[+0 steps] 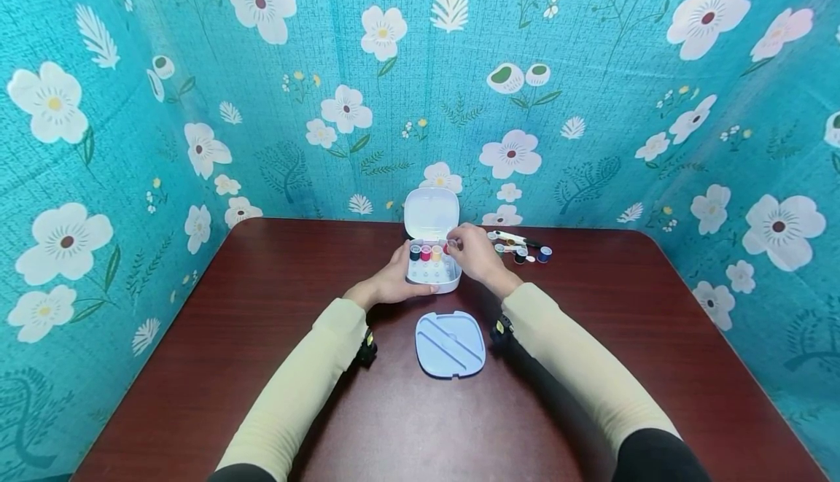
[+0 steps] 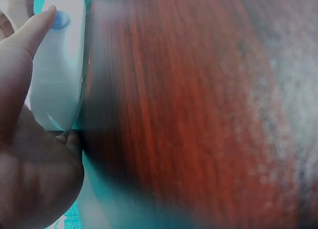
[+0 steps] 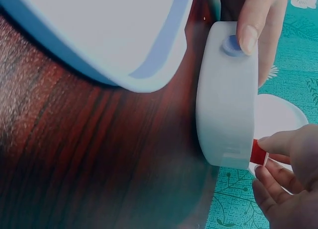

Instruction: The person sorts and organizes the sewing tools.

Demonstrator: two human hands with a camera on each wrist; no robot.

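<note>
A white sewing box (image 1: 434, 283) stands with its lid (image 1: 431, 214) raised at the back. Inside it, along the far side, is a row of thread spools: dark, pink-red (image 1: 426, 253) and pale orange (image 1: 437, 254). My left hand (image 1: 392, 279) holds the box at its left side, thumb along the front by a round blue button (image 3: 232, 45). At the right end of the row, my right hand (image 1: 476, 253) pinches a red thread spool (image 3: 258, 153) between thumb and fingers, right at the box's rim.
A light-blue tray (image 1: 450, 344) with diagonal ridges lies on the table in front of the box. Right of the box are loose spools, among them a blue one (image 1: 544, 254) and a dark one (image 1: 520, 256), and a black-and-white slim tool (image 1: 517, 239). A floral curtain hangs behind.
</note>
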